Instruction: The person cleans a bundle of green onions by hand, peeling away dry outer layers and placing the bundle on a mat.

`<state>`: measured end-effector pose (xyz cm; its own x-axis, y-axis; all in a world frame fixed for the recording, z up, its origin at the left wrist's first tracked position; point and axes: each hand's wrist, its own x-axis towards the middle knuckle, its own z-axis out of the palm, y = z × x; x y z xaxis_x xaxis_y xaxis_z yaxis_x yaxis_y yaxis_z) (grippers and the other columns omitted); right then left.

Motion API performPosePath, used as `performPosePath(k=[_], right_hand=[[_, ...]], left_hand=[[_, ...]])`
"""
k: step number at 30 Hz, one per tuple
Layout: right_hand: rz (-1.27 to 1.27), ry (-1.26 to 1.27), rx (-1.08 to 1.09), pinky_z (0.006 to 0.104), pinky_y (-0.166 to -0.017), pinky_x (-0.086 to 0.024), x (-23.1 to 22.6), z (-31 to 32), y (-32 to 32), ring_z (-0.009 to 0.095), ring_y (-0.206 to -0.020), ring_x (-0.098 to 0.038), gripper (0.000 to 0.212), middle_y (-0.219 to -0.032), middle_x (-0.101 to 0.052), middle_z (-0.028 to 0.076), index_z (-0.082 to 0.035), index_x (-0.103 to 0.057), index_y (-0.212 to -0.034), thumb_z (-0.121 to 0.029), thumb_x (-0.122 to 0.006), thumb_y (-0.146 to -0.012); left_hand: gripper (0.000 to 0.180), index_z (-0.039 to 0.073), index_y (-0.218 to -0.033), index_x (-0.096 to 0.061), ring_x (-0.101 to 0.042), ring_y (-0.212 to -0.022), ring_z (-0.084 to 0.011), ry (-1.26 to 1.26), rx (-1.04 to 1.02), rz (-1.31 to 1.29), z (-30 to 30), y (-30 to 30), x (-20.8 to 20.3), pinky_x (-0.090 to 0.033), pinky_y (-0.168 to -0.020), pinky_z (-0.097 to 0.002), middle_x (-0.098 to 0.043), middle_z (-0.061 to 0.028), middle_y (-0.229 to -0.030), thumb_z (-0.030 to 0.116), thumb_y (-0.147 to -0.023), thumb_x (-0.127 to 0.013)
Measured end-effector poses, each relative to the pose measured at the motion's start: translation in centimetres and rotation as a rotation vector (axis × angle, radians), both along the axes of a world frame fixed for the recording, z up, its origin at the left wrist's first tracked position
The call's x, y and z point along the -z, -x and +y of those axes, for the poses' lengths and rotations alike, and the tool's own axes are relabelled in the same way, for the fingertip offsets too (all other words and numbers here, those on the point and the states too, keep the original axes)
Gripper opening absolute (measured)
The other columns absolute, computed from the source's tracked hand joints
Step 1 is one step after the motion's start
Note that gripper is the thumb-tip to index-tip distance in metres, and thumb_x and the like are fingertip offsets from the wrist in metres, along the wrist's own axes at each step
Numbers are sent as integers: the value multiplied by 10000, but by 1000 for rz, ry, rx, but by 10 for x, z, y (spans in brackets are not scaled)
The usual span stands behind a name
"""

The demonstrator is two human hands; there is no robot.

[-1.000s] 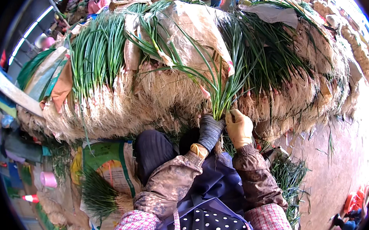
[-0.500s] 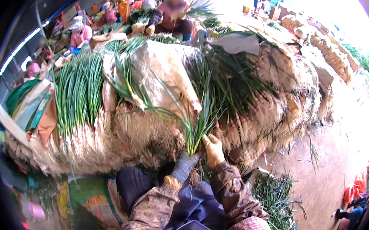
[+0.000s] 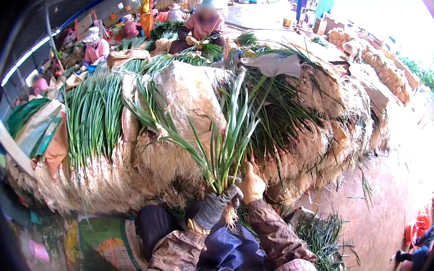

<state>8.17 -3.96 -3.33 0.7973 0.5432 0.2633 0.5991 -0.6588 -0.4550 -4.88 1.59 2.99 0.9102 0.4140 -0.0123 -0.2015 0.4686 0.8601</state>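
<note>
My left hand (image 3: 215, 207), in a dark grey glove, is closed around a small bunch of scallions (image 3: 224, 158). Their green leaves fan upward, while pale roots (image 3: 230, 218) hang below the fist. Close beside the bunch on its right is my right hand (image 3: 253, 185), in a yellowish glove. Its fingers are bent together with the index finger pointing up by the outer leaves; whatever they pinch, if anything, is hidden. Beyond both hands lies a long heap of scallions (image 3: 95, 112), with shaggy roots turned toward me.
A pale sheet (image 3: 187, 90) covers part of the heap. Cut green leaves (image 3: 323, 241) are piled at my right, and a green printed sack (image 3: 109, 241) lies at my left. Across the heap sits a co-worker (image 3: 204, 26) handling scallions. Red items (image 3: 414, 225) lie at the far right.
The bunch in my left hand has tilted up and its leaves stand more spread. My left hand has turned, showing its knuckles; my right hand stays near it. The co-worker opposite now holds green leaves.
</note>
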Motion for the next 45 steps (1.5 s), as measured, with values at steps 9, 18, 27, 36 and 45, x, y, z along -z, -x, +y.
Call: performPosePath(k=[9, 18, 27, 36, 45], right_hand=[[437, -960, -171, 206, -469, -411, -87, 11, -40, 68, -489, -493, 159, -572, -567, 25, -32, -576, -776, -161, -545, -864], [240, -410, -127, 384, -503, -414, -76, -40, -24, 368, -564, -515, 237, -594, -502, 204, -26, -558, -697, -239, -620, -781], [449, 74, -557, 396, -568, -441, -69, -74, 48, 376, -626, -555, 412, -622, -547, 211, -20, -597, -809, -420, -503, -839], [1323, -856, -130, 207, -522, -475, -21, -21, 10, 94, -613, -553, 237, -797, -609, 39, 5, -580, -988, -193, -549, -862], [1675, -999, -147, 280, -561, -511, -31, -5, 6, 159, -640, -604, 224, -796, -620, 63, -24, -578, -964, -219, -499, -887]], left_hand=[[169, 71, -1003, -538, -551, -616, -120, 199, -218, -102, 15, -7, 25, -483, -566, -249, -583, -40, -763, 107, -841, -571], [201, 95, -949, -591, -492, -525, -64, 312, -153, 98, 11, -23, 49, -416, -447, -204, -546, 29, -708, 77, -760, -657], [231, 41, -951, -584, -563, -617, -120, 144, 21, 321, 13, -20, 65, -456, -513, -229, -612, -40, -773, 71, -741, -676], [249, 36, -972, -562, -595, -666, -141, 62, -217, 171, -6, -24, 43, -489, -557, -244, -607, -44, -840, 5, -740, -648], [94, 41, -847, -576, -541, -442, -124, 184, -93, 199, -6, -19, 43, -419, -369, -217, -578, -43, -600, 104, -796, -623]])
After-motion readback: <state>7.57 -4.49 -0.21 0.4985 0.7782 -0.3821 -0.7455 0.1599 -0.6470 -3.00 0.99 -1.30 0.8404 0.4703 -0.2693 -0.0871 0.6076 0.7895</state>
